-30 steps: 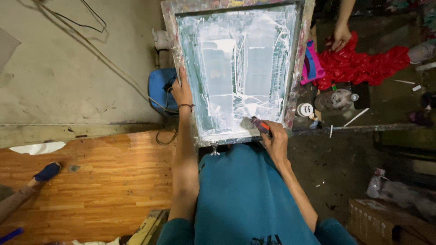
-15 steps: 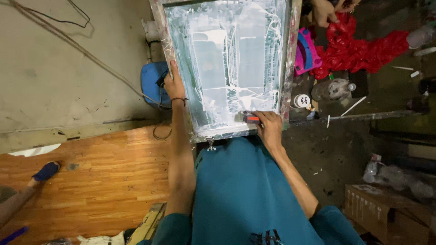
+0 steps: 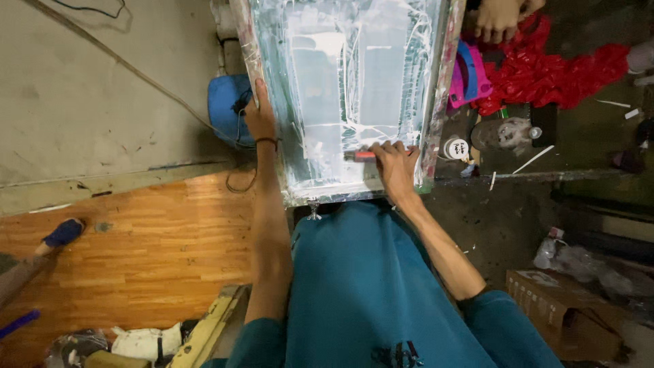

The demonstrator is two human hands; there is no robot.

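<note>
A: Right hand point(image 3: 395, 167) is curled shut around a red-handled tool point(image 3: 361, 156), a squeegee or scraper by the look of it, blade hidden. It sits at the near end of the screen-printing frame point(image 3: 351, 95).

B: Left?

A: Left hand point(image 3: 259, 116) is on the frame's left rail, fingers flat along the edge, thumb side wrapped over. Looks like it pins the frame down so the tool stroke doesn't shift it. Dark band on that wrist.

B: Frame position?

A: Lying flat on the bench point(image 3: 586, 136), long axis running away from the person. Mesh is smeared with white ink, two paler rectangles in the middle. Blue container point(image 3: 228, 109) is just beside the left rail, cable trailing off it.

B: Other side?

A: Pink and blue object point(image 3: 470, 73) is against the right rail, red plastic sheet point(image 3: 552, 65) beyond it. Another person's hand point(image 3: 497, 19) rests on that sheet at the far corner. Small white tub point(image 3: 455, 148) sits near the frame's right corner.

B: Change from a second ago?

A: Right hand has slid from the near right corner toward the middle of the near edge, tool with it. Left hand holds the same rail spot. The other person's hand has moved in closer to the frame.
</note>
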